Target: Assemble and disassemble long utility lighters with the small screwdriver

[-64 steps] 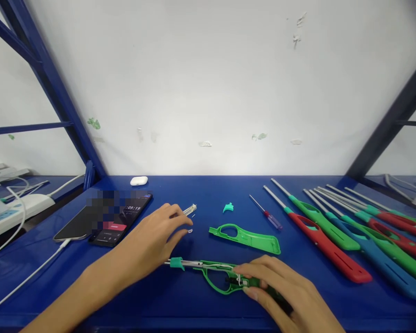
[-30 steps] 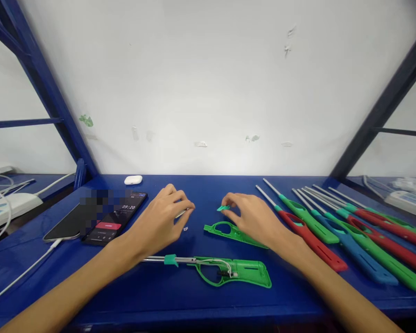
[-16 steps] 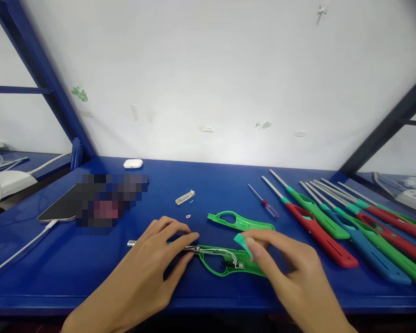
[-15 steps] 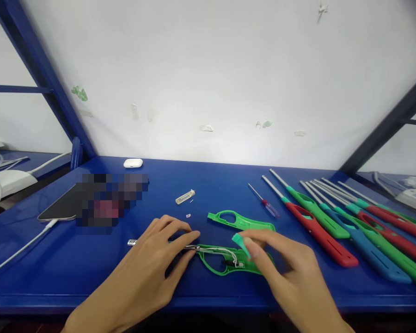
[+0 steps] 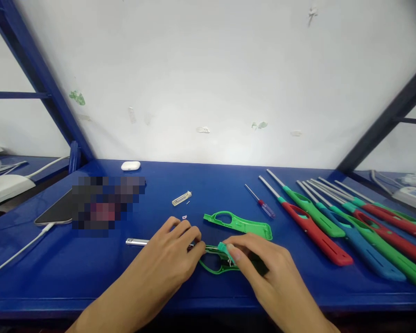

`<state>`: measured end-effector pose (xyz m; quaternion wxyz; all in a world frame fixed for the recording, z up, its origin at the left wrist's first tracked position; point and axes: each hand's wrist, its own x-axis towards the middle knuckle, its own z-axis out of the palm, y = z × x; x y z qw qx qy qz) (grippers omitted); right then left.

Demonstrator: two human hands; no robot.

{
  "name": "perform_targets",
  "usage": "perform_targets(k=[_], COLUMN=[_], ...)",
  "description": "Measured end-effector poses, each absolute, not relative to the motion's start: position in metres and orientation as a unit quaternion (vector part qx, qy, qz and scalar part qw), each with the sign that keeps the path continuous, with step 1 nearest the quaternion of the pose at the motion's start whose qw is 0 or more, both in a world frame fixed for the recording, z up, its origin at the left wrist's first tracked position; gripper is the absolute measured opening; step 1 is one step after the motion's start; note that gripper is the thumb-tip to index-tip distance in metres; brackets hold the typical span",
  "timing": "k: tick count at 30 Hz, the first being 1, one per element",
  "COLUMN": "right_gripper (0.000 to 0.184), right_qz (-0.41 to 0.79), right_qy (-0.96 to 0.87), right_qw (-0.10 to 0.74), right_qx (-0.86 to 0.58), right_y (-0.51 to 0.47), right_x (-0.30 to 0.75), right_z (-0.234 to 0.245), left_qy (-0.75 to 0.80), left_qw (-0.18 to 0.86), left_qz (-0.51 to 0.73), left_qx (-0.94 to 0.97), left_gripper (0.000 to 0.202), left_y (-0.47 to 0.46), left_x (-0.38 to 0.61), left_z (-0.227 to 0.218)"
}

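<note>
My left hand (image 5: pixel 175 249) is closed around the front of an opened green gas lighter handle (image 5: pixel 213 272), where the metal tube joins it. The silver tube (image 5: pixel 137 242) sticks out to the left from under the hand. Between the thumb and index finger of my right hand (image 5: pixel 265 261) is a small teal plastic piece (image 5: pixel 223 248), held over the handle half. White wire shows just below the piece; my right fingers cover much of the handle's inside. Behind them lies the other green handle half (image 5: pixel 242 225), its inner side up.
A clear fuel tank (image 5: pixel 181 198) and tiny loose parts lie farther back. The screwdriver (image 5: pixel 265 207) rests to the right, beside several assembled gas lighters (image 5: pixel 319 236). On the left are a charging phone (image 5: pixel 53 208), a blurred-out item and a white case (image 5: pixel 131 165).
My right hand has moved left and down, bringing the teal piece onto or just over the handle half. My left fingers have drawn closer together. The view has shifted slightly.
</note>
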<state>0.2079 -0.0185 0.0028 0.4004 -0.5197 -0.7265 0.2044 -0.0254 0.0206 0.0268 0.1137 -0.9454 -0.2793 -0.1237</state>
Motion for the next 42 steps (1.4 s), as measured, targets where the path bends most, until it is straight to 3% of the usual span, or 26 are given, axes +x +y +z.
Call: perform_targets(k=[4,11,16,24,36,42], right_gripper=[0.022,0.015,0.026,0.038,0.037,0.019], right_qz=[0.213,0.187,0.079,-0.098,-0.111,-0.113], right_qy=[-0.727,-0.737,-0.782,-0.821,-0.837,-0.833], right_qw=[0.395,0.409,0.416,0.35,0.336,0.355], right_qx=[-0.52,-0.504,-0.457,-0.44,-0.418,-0.409], right_y=[-0.019,-0.02,-0.02,-0.011,-0.009,-0.013], right_x=[0.207,0.206,0.204,0.196,0.189,0.19], right_z=[0.004,0.004,0.002,0.0,0.0,-0.001], left_qy=[-0.271,-0.314,-0.33,-0.336,-0.364,-0.375], left_qw=[0.139,0.066,0.036,-0.034,-0.129,-0.144], left_qz=[-0.153,-0.188,-0.197,-0.233,-0.261,-0.258], left_qx=[-0.94,-0.928,-0.923,-0.912,-0.885,-0.879], left_gripper=[0.032,0.035,0.03,0.022,0.021,0.022], left_y=[0.021,0.021,0.02,0.024,0.024,0.022], left_x=[-0.027,-0.026,-0.024,-0.025,-0.026,-0.026], left_z=[0.017,0.012,0.009,0.001,-0.002,-0.002])
